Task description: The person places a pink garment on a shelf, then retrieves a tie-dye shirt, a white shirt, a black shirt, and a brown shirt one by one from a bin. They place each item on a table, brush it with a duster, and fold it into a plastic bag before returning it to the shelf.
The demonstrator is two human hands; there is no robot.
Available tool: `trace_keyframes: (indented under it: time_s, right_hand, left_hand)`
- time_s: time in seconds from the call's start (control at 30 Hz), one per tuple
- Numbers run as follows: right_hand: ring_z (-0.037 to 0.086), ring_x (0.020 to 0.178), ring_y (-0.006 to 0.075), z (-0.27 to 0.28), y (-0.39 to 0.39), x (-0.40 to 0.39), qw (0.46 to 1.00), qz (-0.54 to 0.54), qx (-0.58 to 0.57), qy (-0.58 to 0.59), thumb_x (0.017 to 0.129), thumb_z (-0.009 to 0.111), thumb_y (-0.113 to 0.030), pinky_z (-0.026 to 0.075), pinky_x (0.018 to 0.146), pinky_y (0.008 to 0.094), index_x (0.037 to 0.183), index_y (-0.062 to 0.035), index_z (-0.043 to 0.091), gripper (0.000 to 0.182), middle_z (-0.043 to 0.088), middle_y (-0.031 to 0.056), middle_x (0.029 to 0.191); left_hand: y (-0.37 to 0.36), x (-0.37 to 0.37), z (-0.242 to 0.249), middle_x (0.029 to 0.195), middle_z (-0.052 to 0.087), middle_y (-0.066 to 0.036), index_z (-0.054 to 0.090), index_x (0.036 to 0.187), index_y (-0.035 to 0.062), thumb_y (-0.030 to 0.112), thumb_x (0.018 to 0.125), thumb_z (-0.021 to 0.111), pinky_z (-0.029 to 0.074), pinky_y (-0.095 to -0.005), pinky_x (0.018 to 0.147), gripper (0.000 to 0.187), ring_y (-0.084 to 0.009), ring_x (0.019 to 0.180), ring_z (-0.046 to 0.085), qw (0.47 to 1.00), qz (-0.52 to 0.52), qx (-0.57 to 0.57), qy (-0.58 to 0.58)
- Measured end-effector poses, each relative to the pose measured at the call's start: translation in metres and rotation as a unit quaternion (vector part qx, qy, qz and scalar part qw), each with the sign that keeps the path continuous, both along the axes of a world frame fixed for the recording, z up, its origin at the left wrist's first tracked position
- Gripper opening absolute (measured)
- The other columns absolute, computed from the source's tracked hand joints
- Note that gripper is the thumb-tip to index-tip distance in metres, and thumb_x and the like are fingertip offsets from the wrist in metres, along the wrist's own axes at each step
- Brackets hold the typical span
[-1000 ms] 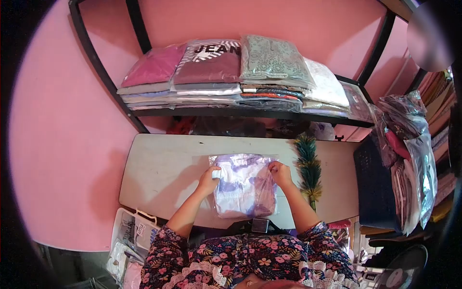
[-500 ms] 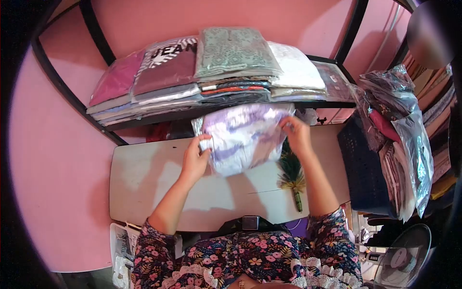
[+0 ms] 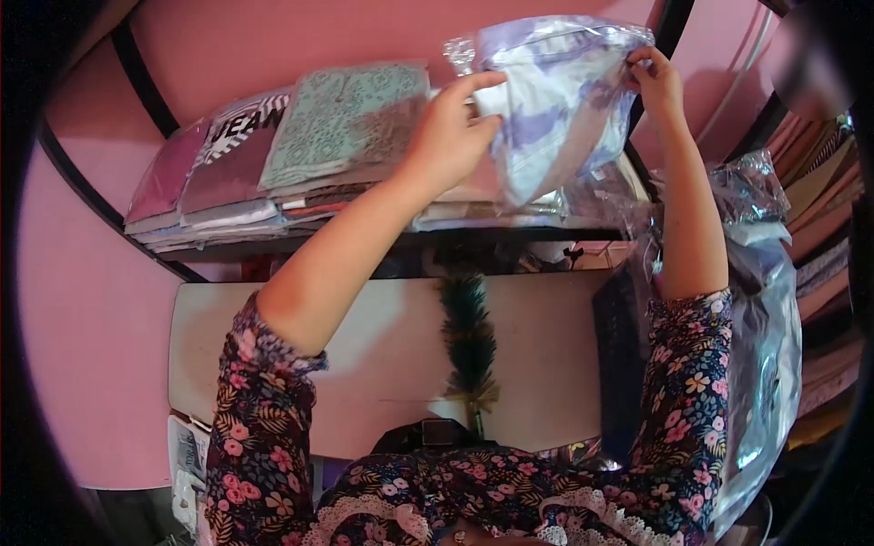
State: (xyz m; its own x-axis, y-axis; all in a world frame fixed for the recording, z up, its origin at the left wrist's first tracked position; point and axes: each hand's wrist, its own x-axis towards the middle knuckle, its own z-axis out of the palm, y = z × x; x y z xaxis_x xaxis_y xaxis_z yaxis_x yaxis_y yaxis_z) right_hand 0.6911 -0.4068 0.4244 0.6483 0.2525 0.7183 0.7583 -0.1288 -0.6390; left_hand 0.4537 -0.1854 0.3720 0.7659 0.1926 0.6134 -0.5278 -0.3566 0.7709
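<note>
A folded white-and-purple garment in a clear plastic bag (image 3: 560,114) is held up over the right part of the shelf. My left hand (image 3: 455,127) grips its left edge, thumb and fingers closed on it. At the upper right corner, my right hand (image 3: 659,86) pinches the bag. Behind and left of it, stacks of bagged folded clothes line the shelf (image 3: 510,234): a green patterned garment (image 3: 350,123) on one pile, and a maroon one with lettering (image 3: 232,155) beside it. The bag partly hides the piles behind it.
Below the shelf is a pale table (image 3: 382,364) with a dark green feathery duster (image 3: 468,328) on it. To the right, a dark blue basket (image 3: 617,364) stands near clothes and crinkled clear plastic (image 3: 760,318). More garments (image 3: 824,237) hang at the far right.
Both hands have raised the bagged garment from over the table, up and rightward to the shelf. The camera view has shifted right as well.
</note>
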Motion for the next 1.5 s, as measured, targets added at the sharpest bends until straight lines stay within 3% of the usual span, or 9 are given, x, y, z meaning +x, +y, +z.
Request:
trace_keyframes:
  time_s: [0.37,0.47,0.7,0.77,0.83,0.9,0.97,1.2,1.5]
  right_hand:
    - [0.064,0.087,0.0284,-0.060,-0.076,0.167,0.933,-0.264,-0.241,0.036,0.076,0.058,-0.011,0.048,0.076,0.0364,0.090,-0.0103,0.065,0.016,0.067,0.0141,0.087]
    - [0.065,0.072,0.0281,-0.095,-0.089,0.184,0.841,-0.300,-0.448,-0.043,0.079,0.049,-0.017,0.050,0.066,0.0392,0.081,-0.0047,0.067,0.022,0.065,0.0169,0.076]
    - [0.054,0.110,0.0358,-0.136,-0.083,0.176,0.784,-0.404,-0.447,0.150,0.089,0.041,-0.022,0.044,0.092,0.0444,0.112,0.0000,0.060,0.037,0.057,0.0221,0.117]
    - [0.050,0.117,0.0331,-0.139,-0.081,0.174,0.766,-0.401,-0.460,0.204,0.089,0.041,-0.013,0.042,0.096,0.0401,0.119,-0.0047,0.057,0.035,0.053,0.0189,0.125]
    - [0.051,0.115,0.0345,-0.152,-0.086,0.174,0.756,-0.394,-0.472,0.222,0.088,0.043,-0.016,0.041,0.097,0.0417,0.117,-0.0070,0.059,0.034,0.054,0.0189,0.123]
    - [0.051,0.114,0.0358,-0.167,-0.101,0.190,0.749,-0.392,-0.479,0.238,0.087,0.045,-0.019,0.040,0.097,0.0433,0.115,-0.0093,0.060,0.033,0.055,0.0190,0.121]
    - [0.058,0.104,0.0344,-0.193,-0.123,0.224,0.705,-0.387,-0.566,0.181,0.074,0.061,-0.015,0.046,0.091,0.0407,0.103,-0.0128,0.068,0.030,0.062,0.0158,0.111]
    - [0.064,0.088,0.0292,-0.198,-0.120,0.220,0.712,-0.262,-0.628,0.172,0.059,0.068,-0.010,0.050,0.082,0.0350,0.091,-0.0116,0.072,0.032,0.067,0.0125,0.094]
    - [0.052,0.111,0.0379,-0.148,-0.064,0.141,0.674,-0.365,-0.631,0.122,0.074,0.069,-0.023,0.044,0.093,0.0447,0.115,-0.0098,0.061,0.043,0.054,0.0165,0.123]
  left_hand:
    - [-0.057,0.189,-0.036,0.073,0.056,-0.005,0.061,0.112,0.0068,0.005,0.077,0.065,0.045,-0.0288,0.064,0.035,-0.0139,0.068,0.054,0.987,0.097,0.104,0.079]
    - [-0.065,0.227,-0.080,0.075,0.058,-0.006,0.059,0.115,0.0080,0.008,0.078,0.066,0.045,-0.0281,0.059,0.037,-0.0140,0.064,0.053,0.957,0.064,0.056,0.278]
    - [-0.087,0.243,-0.112,0.124,0.049,-0.024,0.056,0.117,0.0032,0.010,0.076,0.066,0.039,-0.0376,0.098,0.043,-0.0353,0.117,0.048,0.951,0.051,0.127,0.276]
    - [-0.094,0.252,-0.125,0.122,0.051,-0.021,0.057,0.116,0.0023,0.008,0.074,0.065,0.040,-0.0392,0.097,0.042,-0.0364,0.118,0.046,0.938,0.231,0.210,0.149]
    - [-0.099,0.226,-0.115,0.114,0.055,-0.020,0.058,0.113,0.0003,0.006,0.072,0.063,0.041,-0.0413,0.097,0.041,-0.0345,0.115,0.048,0.888,0.273,0.368,-0.028]
    - [-0.114,0.171,-0.081,0.100,0.059,-0.016,0.061,0.103,-0.0008,0.008,0.072,0.058,0.038,-0.0415,0.098,0.032,-0.0304,0.105,0.052,0.860,0.004,0.509,0.048]
    - [-0.143,0.144,-0.111,0.088,0.060,-0.012,0.062,0.092,0.0022,0.013,0.074,0.055,0.035,-0.0401,0.100,0.022,-0.0258,0.093,0.056,0.806,-0.033,0.590,-0.022]
    - [-0.155,0.125,-0.149,0.083,0.059,-0.009,0.062,0.084,0.0059,0.017,0.078,0.051,0.028,-0.0487,0.103,0.016,-0.0230,0.077,0.057,0.813,0.061,0.579,0.000]
    - [-0.153,0.072,-0.156,0.125,0.051,-0.008,0.061,0.109,0.0111,0.025,0.081,0.051,0.022,-0.0650,0.100,0.032,-0.0284,0.129,0.031,0.776,0.079,0.623,-0.059]
